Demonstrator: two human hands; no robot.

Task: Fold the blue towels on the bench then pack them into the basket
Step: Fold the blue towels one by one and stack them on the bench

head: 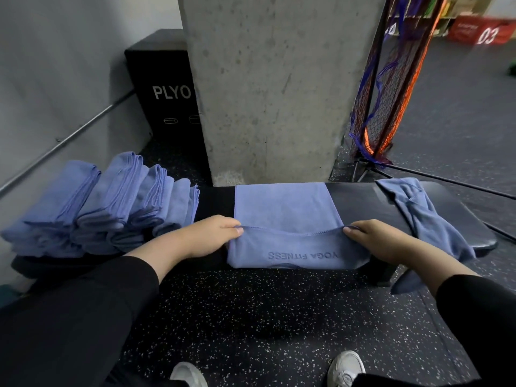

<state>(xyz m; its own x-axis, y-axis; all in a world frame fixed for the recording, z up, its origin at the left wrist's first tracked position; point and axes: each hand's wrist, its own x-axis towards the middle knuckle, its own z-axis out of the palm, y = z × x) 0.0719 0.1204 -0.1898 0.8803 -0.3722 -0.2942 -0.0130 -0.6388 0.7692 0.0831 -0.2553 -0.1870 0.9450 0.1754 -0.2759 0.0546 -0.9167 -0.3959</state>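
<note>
Speckled black rubber floor, grey concrete pillar at centre top; black padded bench runs across mid-frame. Blue towel lies flat across the bench at centre, its near part hanging over the front edge, embossed "YOGA FITNESS" reading upside down. Left hand at the towel's left side, thumb and fingers pinching the stitched edge; forearm in a black sleeve comes in from lower left. Right hand mirrors it on the right side, fingers curled and pinching the same hem, arm entering from lower right. Hem sags slightly between the two grips, just above the lettering. Left of centre, folded towels stand in a row of stacks on the bench. Right end of the bench: one crumpled towel draped over the edge. Black box marked "PLYO" upper left, beside the pillar. Two white shoes at bottom edge.
</note>
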